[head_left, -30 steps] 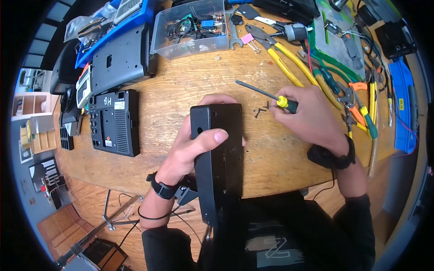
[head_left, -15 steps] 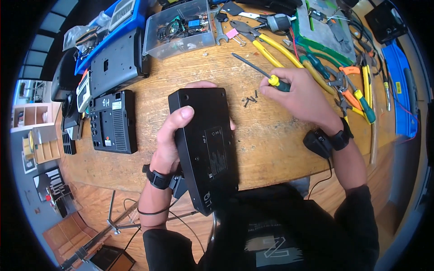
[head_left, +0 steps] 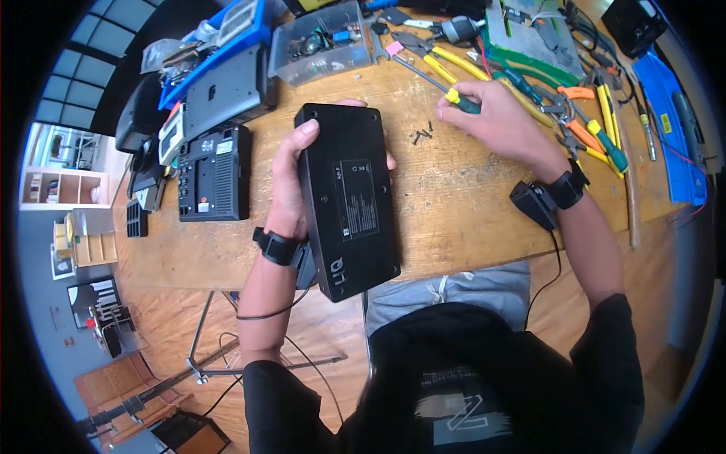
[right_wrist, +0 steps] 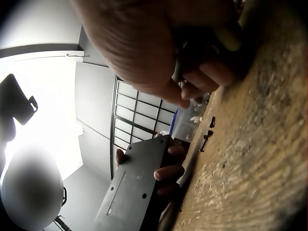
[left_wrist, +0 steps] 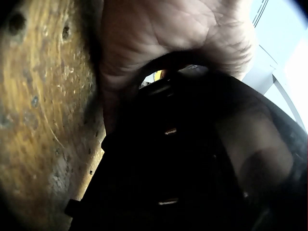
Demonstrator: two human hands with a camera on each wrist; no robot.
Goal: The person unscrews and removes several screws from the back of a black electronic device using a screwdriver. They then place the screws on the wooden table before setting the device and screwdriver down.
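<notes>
My left hand [head_left: 290,198] grips a black rectangular device casing [head_left: 352,200] by its left side, thumb over the top corner and fingertips at the far edge. Its flat face, with a printed label, screw holes and pale hand-drawn letters, is turned up toward the head camera. In the left wrist view the casing [left_wrist: 139,168] is a dark shape below the palm. To its right, my right hand [head_left: 503,125] holds a screwdriver [head_left: 463,103] by its green and yellow handle, shaft pointing up and left. Several small dark screws [head_left: 421,135] lie on the table between the hands.
Another black device [head_left: 215,178] lies on the wooden table [head_left: 454,219] at left. Behind stand a blue bin [head_left: 170,97] and a clear parts box [head_left: 302,69]. Pliers [head_left: 586,136] and other tools crowd the right side.
My left hand has turned the casing from nearly edge-on to show its labelled face. My right hand keeps hold of the screwdriver. The head view has shifted.
</notes>
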